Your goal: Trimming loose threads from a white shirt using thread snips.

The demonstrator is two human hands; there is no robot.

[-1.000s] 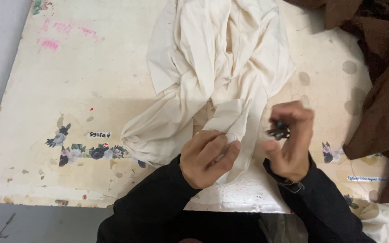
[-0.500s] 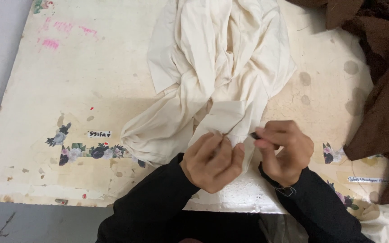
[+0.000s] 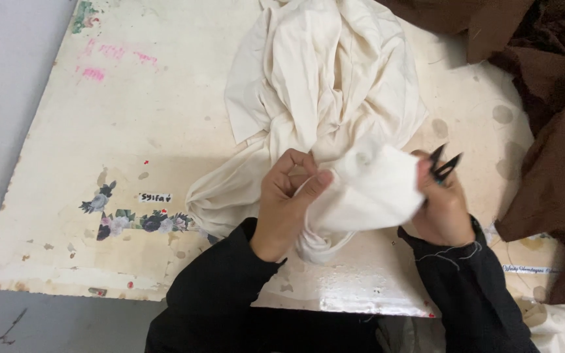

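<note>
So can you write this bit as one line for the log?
left hand: pinches cream cloth | right hand: holds cloth edge and small black snips | brown fabric at right | on worn table

Cloth heaped on the bench just beyond the fingers, a fold stretched between both hands; snips at the right fingers, dark fabric further right

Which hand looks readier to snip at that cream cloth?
Probably the right hand: it already holds the small black snips, blades beside the cream cloth. The left hand is pinching the cloth.
</note>
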